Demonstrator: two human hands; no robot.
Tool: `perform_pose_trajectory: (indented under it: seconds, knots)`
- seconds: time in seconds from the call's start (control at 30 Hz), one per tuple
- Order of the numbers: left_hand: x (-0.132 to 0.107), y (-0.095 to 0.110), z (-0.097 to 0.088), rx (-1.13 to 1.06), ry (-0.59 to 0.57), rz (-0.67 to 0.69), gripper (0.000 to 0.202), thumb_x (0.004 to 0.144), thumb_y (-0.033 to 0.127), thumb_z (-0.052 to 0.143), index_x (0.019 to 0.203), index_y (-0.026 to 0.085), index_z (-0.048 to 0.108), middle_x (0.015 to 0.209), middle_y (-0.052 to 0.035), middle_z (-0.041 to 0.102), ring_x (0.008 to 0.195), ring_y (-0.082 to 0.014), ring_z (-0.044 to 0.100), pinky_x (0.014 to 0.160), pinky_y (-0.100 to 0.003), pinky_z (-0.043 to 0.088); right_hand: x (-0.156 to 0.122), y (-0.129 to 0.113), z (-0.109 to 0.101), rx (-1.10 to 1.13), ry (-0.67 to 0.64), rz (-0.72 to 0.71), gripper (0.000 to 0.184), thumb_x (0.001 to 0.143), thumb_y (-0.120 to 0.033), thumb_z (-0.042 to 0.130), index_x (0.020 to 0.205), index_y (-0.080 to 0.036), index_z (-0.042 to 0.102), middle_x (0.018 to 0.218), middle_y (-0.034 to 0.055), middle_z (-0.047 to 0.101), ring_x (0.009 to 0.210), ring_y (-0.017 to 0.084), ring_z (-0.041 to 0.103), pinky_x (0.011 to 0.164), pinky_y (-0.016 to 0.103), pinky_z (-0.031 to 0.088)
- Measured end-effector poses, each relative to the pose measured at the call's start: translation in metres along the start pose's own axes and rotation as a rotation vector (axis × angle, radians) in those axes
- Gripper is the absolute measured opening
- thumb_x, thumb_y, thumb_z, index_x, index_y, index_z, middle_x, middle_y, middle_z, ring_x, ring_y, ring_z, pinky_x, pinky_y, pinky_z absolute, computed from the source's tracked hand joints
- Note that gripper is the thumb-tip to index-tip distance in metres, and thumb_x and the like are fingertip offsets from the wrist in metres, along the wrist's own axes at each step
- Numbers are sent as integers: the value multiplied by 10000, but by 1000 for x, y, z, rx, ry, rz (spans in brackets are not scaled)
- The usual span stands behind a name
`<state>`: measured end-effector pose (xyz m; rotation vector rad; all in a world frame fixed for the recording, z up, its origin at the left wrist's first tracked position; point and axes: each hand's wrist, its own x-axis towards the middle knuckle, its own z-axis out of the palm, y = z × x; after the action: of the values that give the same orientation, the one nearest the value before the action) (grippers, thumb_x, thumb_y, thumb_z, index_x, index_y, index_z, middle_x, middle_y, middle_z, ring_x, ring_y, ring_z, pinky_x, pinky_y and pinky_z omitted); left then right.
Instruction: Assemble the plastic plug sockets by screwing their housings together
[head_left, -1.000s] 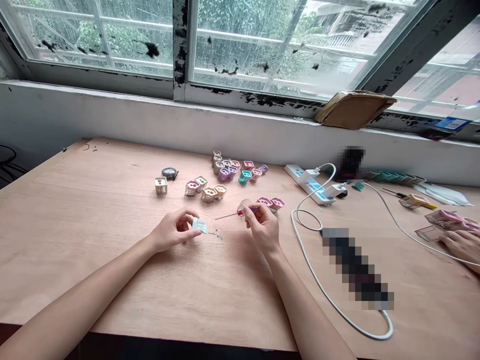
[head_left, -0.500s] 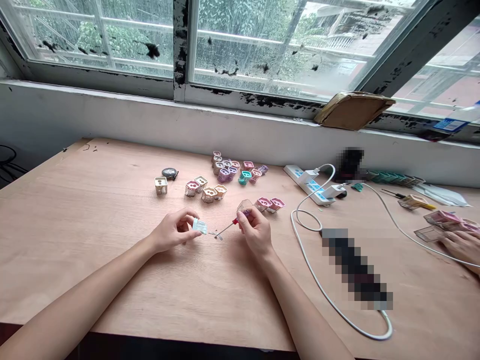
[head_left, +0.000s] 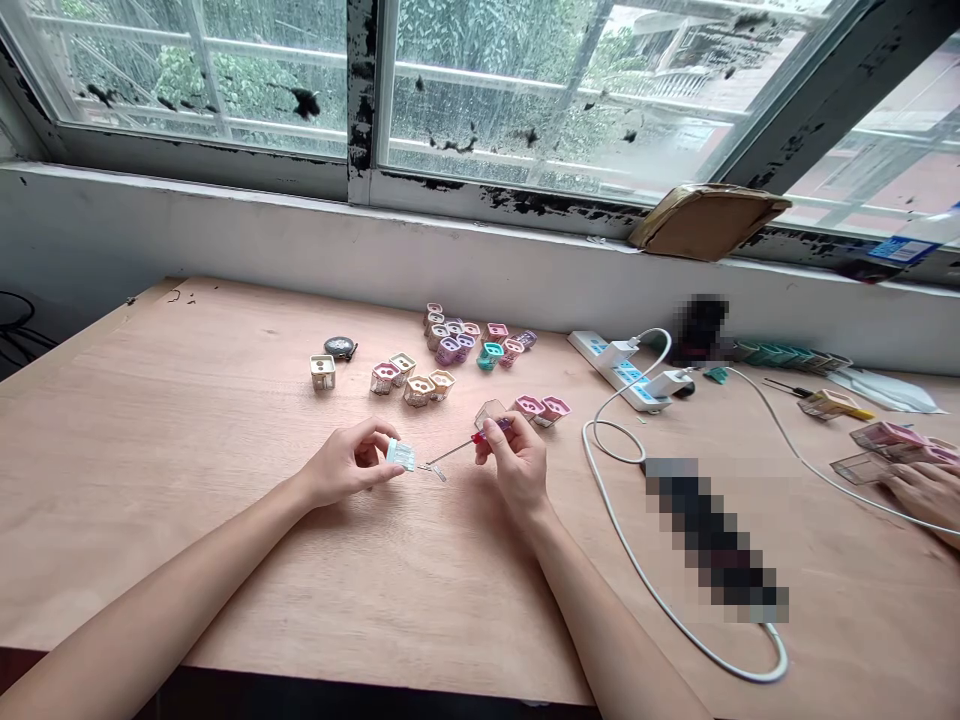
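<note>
My left hand (head_left: 352, 465) pinches a light-blue pencil sharpener part (head_left: 400, 455) between thumb and fingers, just above the table. In my right hand (head_left: 514, 460) is a screwdriver (head_left: 457, 448) with a red and purple handle. Its thin shaft slants down to the left, and the tip is close to small metal pieces (head_left: 436, 472) on the wood, which look like sharpener blades. Whether the tip touches them I cannot tell. A clear container (head_left: 490, 412) lies behind my right fingers, beside two pink two-hole sharpeners (head_left: 541, 408).
Several more sharpeners (head_left: 420, 388) stand further back, with a wristwatch (head_left: 340, 347) to their left. A power strip (head_left: 619, 372) and white cable (head_left: 611, 520) lie to the right, near a blurred dark object (head_left: 716, 540). Another person's hand (head_left: 926, 490) rests by pink sharpeners at far right.
My right hand has shifted slightly right and turned, and the screwdriver tip has moved a little up and left. The left hand has barely moved.
</note>
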<state>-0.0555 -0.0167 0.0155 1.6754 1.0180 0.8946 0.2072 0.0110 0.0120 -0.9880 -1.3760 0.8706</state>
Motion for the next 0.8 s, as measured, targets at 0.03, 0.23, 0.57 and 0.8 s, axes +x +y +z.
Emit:
perform_pose_trajectory:
  seconds: [0.03, 0.23, 0.57, 0.8]
  knots:
    - [0, 0, 0, 1, -1, 1, 376, 839, 402, 740, 1102, 181, 585, 773, 11, 619, 537, -95, 556, 513, -217, 436, 0, 0, 0, 9, 9, 3, 387, 903, -552, 668, 824, -194, 543, 644, -23, 565, 487, 121, 539, 457, 257, 489]
    - [0, 0, 0, -6, -10, 0, 375, 837, 393, 741, 1105, 183, 585, 802, 4, 632, 553, -94, 548, 516, -215, 422, 2, 0, 0, 74, 51, -1, 379, 889, -526, 697, 806, -183, 559, 641, -22, 572, 484, 114, 547, 455, 250, 503]
    - [-1, 0, 1, 53, -8, 32, 391, 800, 373, 772, 1104, 190, 606, 852, -10, 660, 606, -102, 547, 560, -223, 432, 0, -1, 1, 155, 60, 21, 380, 857, -519, 731, 814, -186, 554, 659, -17, 590, 470, 123, 564, 451, 263, 504]
    - [-1, 6, 1, 97, -27, 56, 392, 790, 373, 771, 1094, 199, 597, 809, 11, 642, 593, -104, 554, 561, -223, 440, -5, -10, 3, 216, 10, 46, 339, 882, -503, 686, 838, -214, 513, 667, -23, 569, 502, 140, 578, 480, 291, 532]
